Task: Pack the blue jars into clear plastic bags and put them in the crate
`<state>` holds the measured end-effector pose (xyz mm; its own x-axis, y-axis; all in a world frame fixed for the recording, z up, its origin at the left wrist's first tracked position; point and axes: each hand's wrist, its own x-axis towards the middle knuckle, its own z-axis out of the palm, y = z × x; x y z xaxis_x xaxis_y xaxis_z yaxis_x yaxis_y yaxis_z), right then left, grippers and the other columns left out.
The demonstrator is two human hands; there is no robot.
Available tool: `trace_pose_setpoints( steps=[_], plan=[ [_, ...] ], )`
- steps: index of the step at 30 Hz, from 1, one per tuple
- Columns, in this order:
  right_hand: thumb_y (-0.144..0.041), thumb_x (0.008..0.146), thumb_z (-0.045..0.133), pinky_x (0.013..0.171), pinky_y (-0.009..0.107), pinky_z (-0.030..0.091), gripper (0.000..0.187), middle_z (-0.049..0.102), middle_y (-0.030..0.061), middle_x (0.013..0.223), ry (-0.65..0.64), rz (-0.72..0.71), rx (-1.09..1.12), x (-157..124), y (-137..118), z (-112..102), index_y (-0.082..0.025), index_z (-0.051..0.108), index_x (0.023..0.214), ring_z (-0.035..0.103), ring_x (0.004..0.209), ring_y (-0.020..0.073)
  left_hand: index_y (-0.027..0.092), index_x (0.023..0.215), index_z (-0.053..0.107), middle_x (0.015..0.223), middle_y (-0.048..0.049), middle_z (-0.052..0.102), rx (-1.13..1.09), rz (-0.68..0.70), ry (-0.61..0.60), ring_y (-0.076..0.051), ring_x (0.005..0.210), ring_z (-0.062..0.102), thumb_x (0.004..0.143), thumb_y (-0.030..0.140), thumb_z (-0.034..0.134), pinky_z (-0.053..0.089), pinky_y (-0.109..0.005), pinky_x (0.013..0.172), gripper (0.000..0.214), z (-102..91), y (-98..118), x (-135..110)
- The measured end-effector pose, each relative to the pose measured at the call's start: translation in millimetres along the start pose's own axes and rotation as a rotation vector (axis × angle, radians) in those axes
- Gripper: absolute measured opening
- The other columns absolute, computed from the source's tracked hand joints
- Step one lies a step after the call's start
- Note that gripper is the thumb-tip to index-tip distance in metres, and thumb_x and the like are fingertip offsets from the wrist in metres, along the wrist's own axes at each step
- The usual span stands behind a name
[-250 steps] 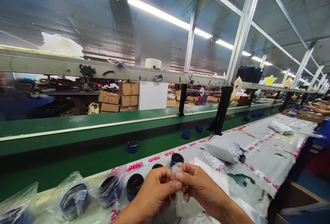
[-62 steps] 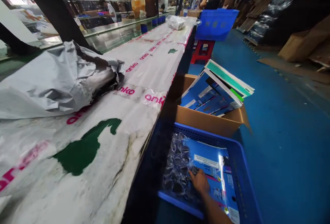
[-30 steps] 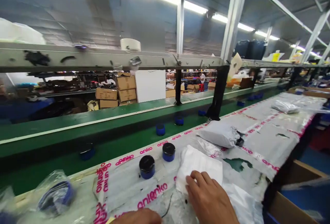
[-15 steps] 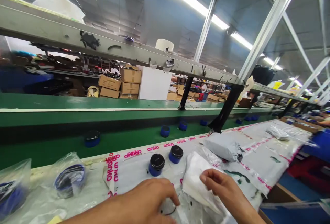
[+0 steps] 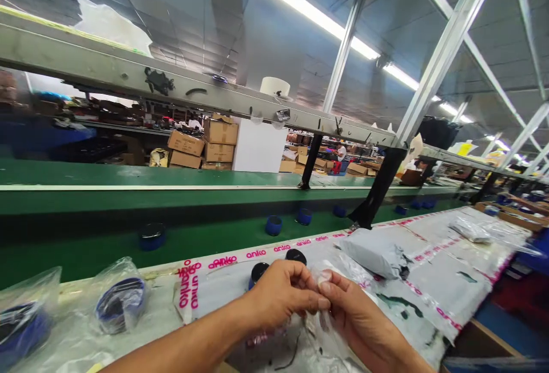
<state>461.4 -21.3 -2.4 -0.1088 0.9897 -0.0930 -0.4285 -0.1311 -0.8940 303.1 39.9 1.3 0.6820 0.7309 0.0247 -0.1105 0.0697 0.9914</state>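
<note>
My left hand [image 5: 283, 296] and my right hand [image 5: 354, 316] meet fingertip to fingertip over the table, both pinched on the top edge of a clear plastic bag [image 5: 328, 333] that hangs down between them. Two blue round items with black tops [image 5: 257, 273] [image 5: 295, 256] stand just beyond my left hand, partly hidden by it. To the left lie bagged blue round items [image 5: 122, 304] [image 5: 21, 327] in clear plastic.
A crumpled grey bag [image 5: 373, 253] lies to the right on the white sheeting [image 5: 433, 278] printed with pink letters. Several blue items [image 5: 273, 225] ride the green conveyor belt [image 5: 86, 247] behind. A black post [image 5: 375, 193] stands at the belt's edge. Cardboard boxes [image 5: 203, 144] are stacked far back.
Both hands came together from resting apart on the table and now pinch a clear bag. The white bag stack under my right hand is no longer visible.
</note>
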Motion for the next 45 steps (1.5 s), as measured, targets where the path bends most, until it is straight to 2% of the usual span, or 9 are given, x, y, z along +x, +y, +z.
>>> trace_pose_setpoints(
  steps=[3,6,12,14,18,24,32,40,45],
  plan=[
    [-0.041,0.077,0.083,0.063,0.024,0.041,0.033,0.061,-0.0012,0.072,-0.084,-0.004,-0.101,15.0,-4.0,6.0,-0.019,0.058,0.079,0.054,0.067,0.0129,0.018,0.077,0.055,0.068,0.0009,0.064,0.196,0.008,0.026,-0.013,0.063,0.062,0.069,0.045,0.075,0.050,-0.026,0.062,0.034,-16.8,10.8,-8.9],
    [-0.046,0.080,0.076,0.056,0.024,0.037,0.033,0.054,-0.0037,0.063,-0.004,-0.138,-0.464,36.7,-9.0,7.0,-0.021,0.055,0.076,0.047,0.058,0.0123,0.020,0.081,0.049,0.070,0.0001,0.066,0.544,0.004,0.169,-0.017,0.067,0.068,0.083,0.030,0.057,0.053,-0.027,0.061,0.013,-37.4,22.1,-17.4],
    [-0.017,0.096,0.052,0.067,0.029,0.038,0.014,0.066,0.0040,0.085,0.226,-1.095,-1.688,91.4,-4.1,17.5,-0.020,0.064,0.090,0.060,0.075,0.0173,0.019,0.083,0.056,0.097,-0.0088,0.066,1.142,0.137,0.470,-0.030,0.105,0.062,0.083,0.007,0.050,0.045,-0.045,0.094,0.013,-82.4,45.5,-20.0],
    [-0.012,0.098,0.049,0.068,0.031,0.035,0.020,0.065,0.0055,0.085,0.262,-1.248,-1.903,104.7,2.0,20.8,-0.019,0.064,0.088,0.058,0.077,0.0185,0.018,0.091,0.059,0.107,-0.0123,0.065,1.297,0.153,0.467,-0.033,0.112,0.059,0.087,0.004,0.045,0.041,-0.048,0.098,0.020,-90.4,45.3,-15.1],
    [-0.005,0.094,0.054,0.066,0.034,0.031,0.025,0.061,0.0041,0.074,0.184,-1.241,-2.016,112.8,20.9,16.0,-0.019,0.061,0.075,0.051,0.070,0.0200,0.015,0.093,0.062,0.103,-0.0147,0.067,1.479,0.092,0.410,-0.033,0.103,0.063,0.087,0.002,0.045,0.046,-0.043,0.087,0.022,-95.3,21.1,-10.3],
    [-0.009,0.092,0.060,0.074,0.035,0.032,0.020,0.062,0.0026,0.074,0.121,-1.189,-1.987,95.9,44.8,-0.4,-0.020,0.062,0.075,0.052,0.074,0.0204,0.020,0.085,0.063,0.085,-0.0041,0.071,1.479,0.018,0.365,-0.022,0.079,0.067,0.086,0.016,0.055,0.041,-0.030,0.066,0.009,-100.3,-15.2,-26.3],
    [-0.009,0.095,0.051,0.078,0.036,0.033,0.019,0.063,0.0024,0.081,-0.014,-1.119,-1.756,68.9,51.3,0.0,-0.020,0.063,0.085,0.054,0.078,0.0197,0.022,0.085,0.064,0.089,0.0007,0.071,1.445,0.121,0.188,-0.018,0.081,0.065,0.085,0.018,0.058,0.039,-0.026,0.068,0.007,-101.8,-13.0,-47.7],
    [-0.003,0.077,0.065,0.087,0.039,0.035,0.020,0.067,0.0006,0.083,-0.092,-1.169,-1.943,67.2,70.8,-8.7,-0.021,0.060,0.076,0.055,0.078,0.0205,0.020,0.083,0.064,0.094,-0.0060,0.071,1.487,0.107,0.079,-0.024,0.086,0.066,0.082,0.012,0.056,0.043,-0.031,0.070,0.012,-96.0,-19.5,-43.7],
    [-0.008,0.078,0.063,0.081,0.040,0.035,0.015,0.070,0.0026,0.088,0.078,-1.080,-1.889,59.3,64.0,-3.3,-0.023,0.063,0.081,0.058,0.082,0.0237,0.022,0.089,0.064,0.095,-0.0038,0.071,1.429,0.063,0.138,-0.025,0.089,0.066,0.081,0.024,0.064,0.047,-0.033,0.077,0.008,-95.5,-13.4,-49.4]
  ],
)
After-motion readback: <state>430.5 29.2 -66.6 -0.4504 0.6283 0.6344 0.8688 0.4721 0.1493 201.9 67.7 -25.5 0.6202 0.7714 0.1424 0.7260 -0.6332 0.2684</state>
